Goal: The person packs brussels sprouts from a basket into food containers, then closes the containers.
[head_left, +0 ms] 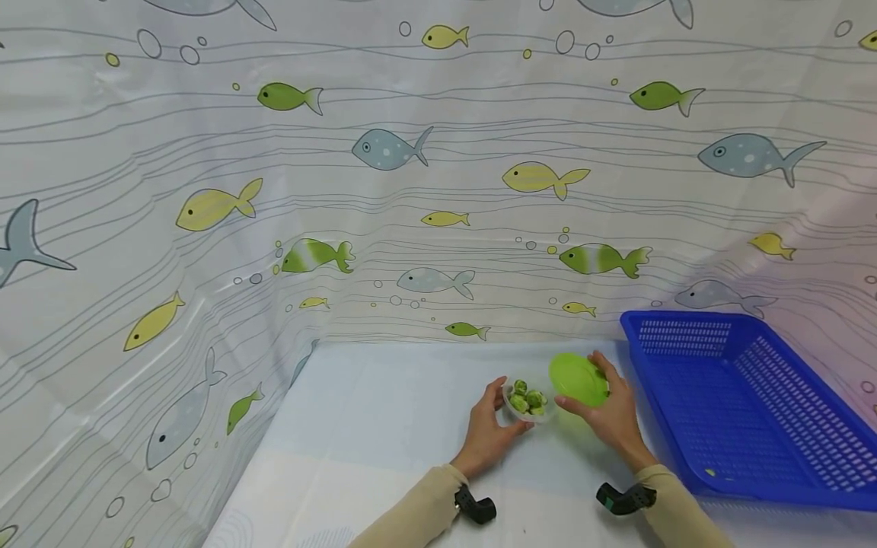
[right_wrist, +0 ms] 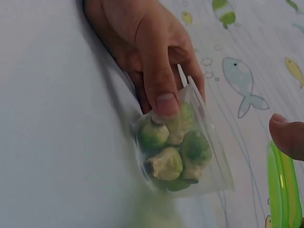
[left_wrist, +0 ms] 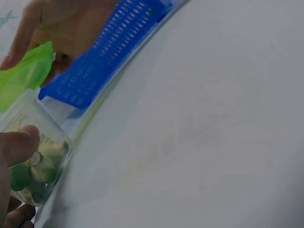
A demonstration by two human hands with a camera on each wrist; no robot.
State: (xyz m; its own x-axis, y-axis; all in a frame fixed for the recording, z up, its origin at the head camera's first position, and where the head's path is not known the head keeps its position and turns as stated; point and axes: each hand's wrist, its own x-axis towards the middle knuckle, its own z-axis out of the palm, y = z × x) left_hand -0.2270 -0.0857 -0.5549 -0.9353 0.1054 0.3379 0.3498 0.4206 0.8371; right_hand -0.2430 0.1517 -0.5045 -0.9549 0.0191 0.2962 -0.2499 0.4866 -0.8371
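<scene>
A small clear plastic container (head_left: 508, 396) with several Brussels sprouts (head_left: 526, 399) in it stands on the white table. My left hand (head_left: 485, 435) grips its side, thumb on the near wall and fingers around the far side. In the right wrist view the sprouts (right_wrist: 173, 154) show through the clear wall. Just right of the container, my right hand (head_left: 613, 411) holds a round bright green lid (head_left: 578, 379) by its edge, tilted and raised off the table. The left wrist view shows the lid (left_wrist: 28, 76) close beside the container's rim.
A large blue plastic basket (head_left: 747, 426) with perforated walls stands at the right, next to my right forearm. A small green scrap (head_left: 709, 473) lies at its near left corner. Behind the table hangs a fish-patterned curtain (head_left: 384, 205).
</scene>
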